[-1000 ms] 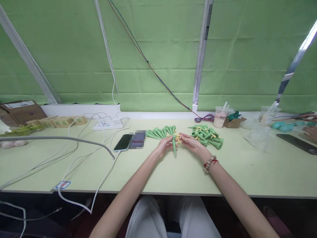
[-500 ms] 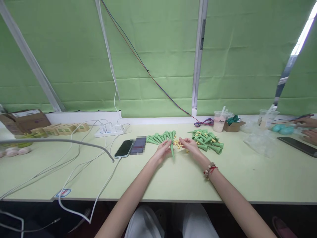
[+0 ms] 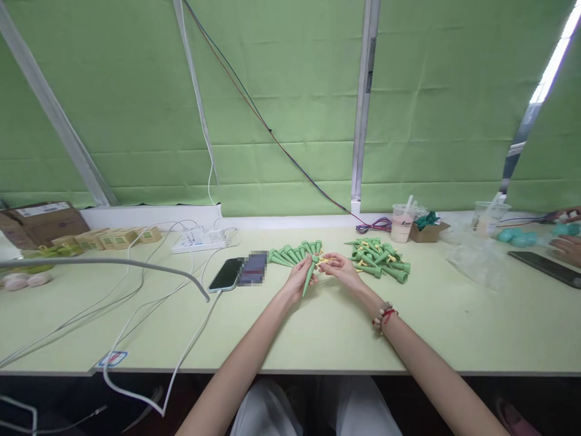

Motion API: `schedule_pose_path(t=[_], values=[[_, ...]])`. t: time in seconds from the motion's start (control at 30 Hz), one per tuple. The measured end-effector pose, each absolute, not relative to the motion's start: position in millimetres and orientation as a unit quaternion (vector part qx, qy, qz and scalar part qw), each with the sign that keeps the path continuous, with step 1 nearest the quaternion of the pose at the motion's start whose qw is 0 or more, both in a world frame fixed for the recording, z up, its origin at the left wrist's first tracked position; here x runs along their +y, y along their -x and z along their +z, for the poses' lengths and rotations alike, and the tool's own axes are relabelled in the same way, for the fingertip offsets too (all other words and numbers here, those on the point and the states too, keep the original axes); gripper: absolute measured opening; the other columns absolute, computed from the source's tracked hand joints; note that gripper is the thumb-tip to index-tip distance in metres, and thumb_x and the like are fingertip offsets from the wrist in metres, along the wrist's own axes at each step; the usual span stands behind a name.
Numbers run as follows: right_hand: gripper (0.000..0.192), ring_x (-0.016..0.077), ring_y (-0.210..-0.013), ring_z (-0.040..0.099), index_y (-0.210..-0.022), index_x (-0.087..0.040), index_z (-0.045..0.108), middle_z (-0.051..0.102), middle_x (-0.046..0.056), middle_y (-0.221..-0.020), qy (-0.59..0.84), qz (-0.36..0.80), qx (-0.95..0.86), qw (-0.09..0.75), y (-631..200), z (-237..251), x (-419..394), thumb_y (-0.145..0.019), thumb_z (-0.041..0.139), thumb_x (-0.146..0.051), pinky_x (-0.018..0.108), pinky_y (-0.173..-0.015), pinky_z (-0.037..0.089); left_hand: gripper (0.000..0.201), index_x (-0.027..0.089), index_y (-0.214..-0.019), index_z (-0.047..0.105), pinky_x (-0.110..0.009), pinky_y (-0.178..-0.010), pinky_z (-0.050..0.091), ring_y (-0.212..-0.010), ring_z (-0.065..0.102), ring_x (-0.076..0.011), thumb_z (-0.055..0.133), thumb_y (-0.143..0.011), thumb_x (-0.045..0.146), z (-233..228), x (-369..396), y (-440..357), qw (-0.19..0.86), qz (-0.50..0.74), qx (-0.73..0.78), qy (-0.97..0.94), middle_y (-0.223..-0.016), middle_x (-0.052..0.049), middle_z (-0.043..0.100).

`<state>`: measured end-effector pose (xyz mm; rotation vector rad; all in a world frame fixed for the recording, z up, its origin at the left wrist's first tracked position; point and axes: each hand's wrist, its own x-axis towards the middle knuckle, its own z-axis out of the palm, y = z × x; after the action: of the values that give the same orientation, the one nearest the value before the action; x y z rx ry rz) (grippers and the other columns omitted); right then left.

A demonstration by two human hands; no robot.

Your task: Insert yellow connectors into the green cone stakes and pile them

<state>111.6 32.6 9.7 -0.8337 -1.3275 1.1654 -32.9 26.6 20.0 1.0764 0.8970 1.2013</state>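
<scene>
A green spike (image 3: 309, 274) is held in the left hand (image 3: 299, 278), its fingers closed around the wide upper end, with the tip pointing down and toward the person, tilted a little to the left. The right hand (image 3: 341, 270) is brought up against the top of the spike, its fingers pinched together there; a small yellow piece seems to be held in them, though it is too small to be made out clearly. Both hands are kept just above the table (image 3: 318, 327), near its middle.

A row of green spikes (image 3: 290, 251) is laid just behind the left hand. A pile of green spikes with yellow parts (image 3: 379, 257) is seen just beyond the right hand. A few loose yellow parts (image 3: 325, 261) are scattered between the two.

A phone (image 3: 226, 274) on a white cable lies left of the hands, and a power strip (image 3: 200, 240) is placed farther back. Two plastic cups (image 3: 402, 221) and a small box (image 3: 429, 228) are set at the right rear. Another person's hand (image 3: 567, 247) is seen at the far right edge.
</scene>
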Motion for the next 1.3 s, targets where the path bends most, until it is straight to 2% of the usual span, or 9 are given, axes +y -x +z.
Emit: schedule_pose_path(t=[0.13,0.3,0.57,0.87,1.03,1.3], values=[[0.045,0.0194,-0.065,0.068,-0.074,-0.016,0.064,0.070,0.005,-0.066,0.350,0.487,-0.571,0.561,-111.2,6.8,34.0,-0.046,0.080,-0.047,0.031,-0.064,0.051,0.041,0.018,-0.083,0.053,-0.015,-0.028,0.025,-0.030,0.043,-0.0038,0.059,-0.072,0.057,18.3,22.7,27.9,0.588,0.532,0.384,-0.474,-0.054,0.007,0.050],[0.043,0.0179,-0.060,0.066,-0.065,-0.017,0.061,0.068,0.004,-0.062,0.356,0.501,-0.562,0.554,-109.5,7.7,32.8,-0.043,0.081,-0.049,0.030,-0.061,0.052,0.049,0.019,-0.073,0.044,-0.018,-0.026,0.028,-0.024,0.038,-0.0066,0.051,-0.070,0.067,13.5,21.6,23.9,0.574,0.538,0.379,-0.487,-0.041,0.009,0.042],[0.043,0.0147,-0.052,0.061,-0.061,-0.018,0.058,0.066,0.003,-0.058,0.350,0.476,-0.594,0.546,-107.8,6.5,25.7,-0.050,0.076,-0.055,0.029,-0.057,0.051,0.054,0.019,-0.105,0.050,-0.020,-0.027,0.028,-0.024,0.041,-0.0104,0.047,-0.075,0.065,20.3,15.1,25.3,0.515,0.541,0.362,-0.557,-0.036,0.009,0.042],[0.042,0.0101,-0.043,0.052,-0.054,-0.019,0.051,0.059,-0.002,-0.048,0.338,0.526,-0.598,0.502,-109.7,18.8,18.2,-0.050,0.078,-0.050,0.026,-0.051,0.044,0.053,0.016,-0.105,0.057,-0.018,-0.027,0.023,-0.023,0.036,-0.0069,0.055,-0.074,0.058,24.6,16.5,32.7,0.455,0.528,0.365,-0.618,-0.037,0.009,0.041],[0.039,0.0088,-0.045,0.049,-0.054,-0.019,0.051,0.056,-0.004,-0.048,0.339,0.535,-0.599,0.490,-112.8,20.1,16.8,-0.052,0.077,-0.048,0.025,-0.052,0.041,0.053,0.015,-0.108,0.058,-0.017,-0.026,0.018,-0.023,0.033,-0.0046,0.057,-0.074,0.055,23.6,17.4,33.4,0.468,0.515,0.356,-0.623,-0.039,0.010,0.043],[0.034,0.0069,-0.046,0.043,-0.056,-0.019,0.050,0.049,-0.006,-0.050,0.303,0.653,-0.533,0.444,-112.2,19.3,14.3,-0.055,0.077,-0.039,0.023,-0.052,0.037,0.052,0.016,-0.107,0.057,-0.017,-0.026,0.016,-0.022,0.030,-0.0035,0.058,-0.073,0.055,28.7,15.0,34.8,0.484,0.491,0.344,-0.637,-0.039,0.011,0.041]])
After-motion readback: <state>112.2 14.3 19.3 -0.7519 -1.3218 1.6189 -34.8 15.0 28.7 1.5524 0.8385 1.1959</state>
